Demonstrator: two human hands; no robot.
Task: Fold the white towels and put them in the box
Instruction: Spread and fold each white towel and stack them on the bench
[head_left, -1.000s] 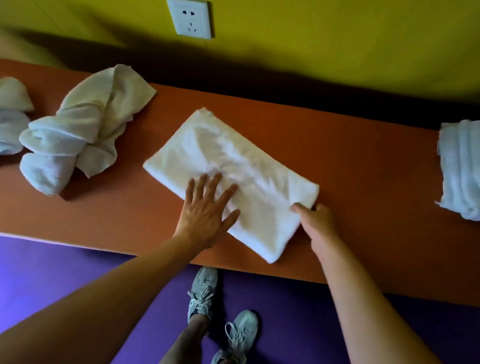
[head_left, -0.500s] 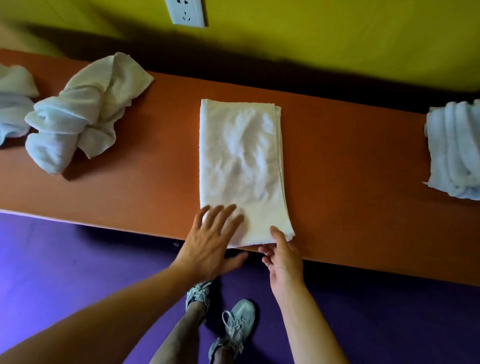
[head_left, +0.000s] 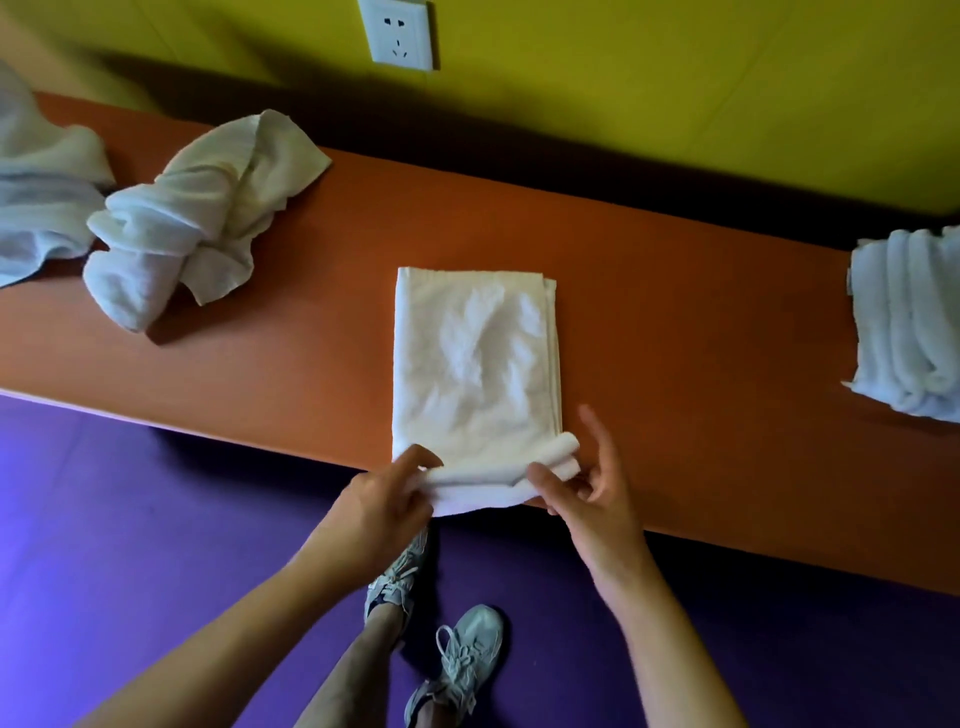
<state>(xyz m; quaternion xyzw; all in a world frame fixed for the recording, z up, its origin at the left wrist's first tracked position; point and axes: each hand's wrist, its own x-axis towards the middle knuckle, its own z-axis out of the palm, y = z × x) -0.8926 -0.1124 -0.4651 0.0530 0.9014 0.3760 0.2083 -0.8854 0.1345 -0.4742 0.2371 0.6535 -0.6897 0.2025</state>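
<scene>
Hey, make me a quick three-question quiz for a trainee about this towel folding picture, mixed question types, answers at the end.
1. True or false: the folded towel on the orange table has its near end lifted into a roll.
2. Which hand grips the near left corner of that towel? A) left hand B) right hand C) neither
3. Fill in: the crumpled towel lies to the ____ of the folded towel in the head view.

Key: 1 true. 2 A. 3 left.
</scene>
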